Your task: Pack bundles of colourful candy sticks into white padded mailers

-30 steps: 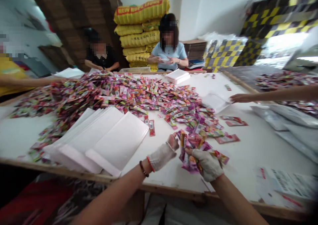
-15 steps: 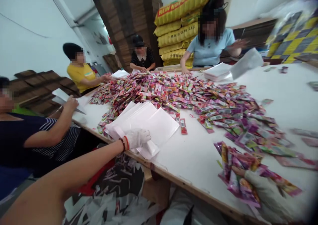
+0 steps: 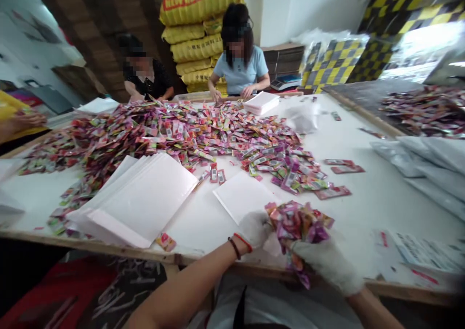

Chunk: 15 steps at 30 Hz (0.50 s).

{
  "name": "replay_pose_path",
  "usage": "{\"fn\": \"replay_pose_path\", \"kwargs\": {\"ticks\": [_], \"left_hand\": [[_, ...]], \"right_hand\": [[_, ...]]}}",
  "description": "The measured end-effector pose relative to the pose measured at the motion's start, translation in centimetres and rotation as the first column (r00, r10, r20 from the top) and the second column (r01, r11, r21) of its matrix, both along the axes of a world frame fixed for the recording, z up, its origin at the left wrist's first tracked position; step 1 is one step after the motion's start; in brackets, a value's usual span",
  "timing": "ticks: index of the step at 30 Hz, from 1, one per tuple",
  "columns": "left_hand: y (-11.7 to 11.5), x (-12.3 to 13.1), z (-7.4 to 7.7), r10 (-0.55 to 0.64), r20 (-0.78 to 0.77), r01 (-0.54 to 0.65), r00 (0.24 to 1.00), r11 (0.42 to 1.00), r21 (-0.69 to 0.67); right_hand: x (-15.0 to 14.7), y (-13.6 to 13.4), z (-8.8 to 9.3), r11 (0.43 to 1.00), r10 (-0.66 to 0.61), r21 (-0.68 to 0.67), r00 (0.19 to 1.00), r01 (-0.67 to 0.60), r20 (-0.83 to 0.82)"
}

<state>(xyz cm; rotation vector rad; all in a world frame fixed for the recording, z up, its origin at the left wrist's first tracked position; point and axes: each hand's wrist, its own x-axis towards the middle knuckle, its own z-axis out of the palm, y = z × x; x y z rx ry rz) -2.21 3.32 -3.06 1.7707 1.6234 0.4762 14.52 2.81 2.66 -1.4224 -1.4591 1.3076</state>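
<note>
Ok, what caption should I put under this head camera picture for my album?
Gloved right hand grips a bunch of colourful sachets while the left hand holds a white envelope.

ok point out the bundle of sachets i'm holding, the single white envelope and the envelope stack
bundle of sachets (image 3: 296, 222): head view, middle of the bunch.
single white envelope (image 3: 240, 193): head view, its flat face.
envelope stack (image 3: 148, 198): head view, top envelope's face.

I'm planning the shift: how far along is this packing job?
Done: grey bags lie piled at the right, possibly filled. In hand: the right hand grips a bundle of sachets beside one white envelope that the left hand holds by its corner. To do: a big sachet pile and a stack of envelopes on the table.
</note>
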Motion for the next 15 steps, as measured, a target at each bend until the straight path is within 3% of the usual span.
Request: {"fn": "replay_pose_path", "kwargs": {"ticks": [2, 5, 8, 11, 13, 15], "left_hand": [[0.6, -0.4, -0.6, 0.012, 0.249, -0.016, 0.968, 1.000, 0.013], [0.9, -1.3, -1.1, 0.059, 0.436, -0.070, 0.898, 0.998, 0.009], [0.9, -1.6, -1.3, 0.205, 0.486, -0.198, 0.849, 0.978, -0.066], [0.6, -1.5, -1.1, 0.373, 0.465, -0.356, 0.803, 0.926, -0.128], [0.1, -1.4, -0.6, 0.278, 0.499, -0.312, 0.821, 0.950, -0.016], [-0.3, -1.5, 0.1, 0.058, 0.490, -0.161, 0.870, 0.972, 0.170]], "right_hand": [[-0.2, 0.6, -1.4, 0.994, 0.002, 0.105, 0.992, -0.016, 0.124], [-0.4, 1.4, -2.5, 0.974, 0.062, 0.186, 0.947, -0.126, 0.315], [-0.7, 1.6, -1.9, 0.900, 0.212, 0.268, 0.882, -0.344, 0.422], [-0.9, 2.1, -1.2, 0.843, 0.345, 0.204, 0.792, -0.497, 0.504], [-1.0, 2.9, -1.2, 0.868, 0.353, 0.061, 0.699, -0.493, 0.622], [-1.2, 3.8, -1.2, 0.901, 0.337, -0.068, 0.593, -0.429, 0.731]]}}
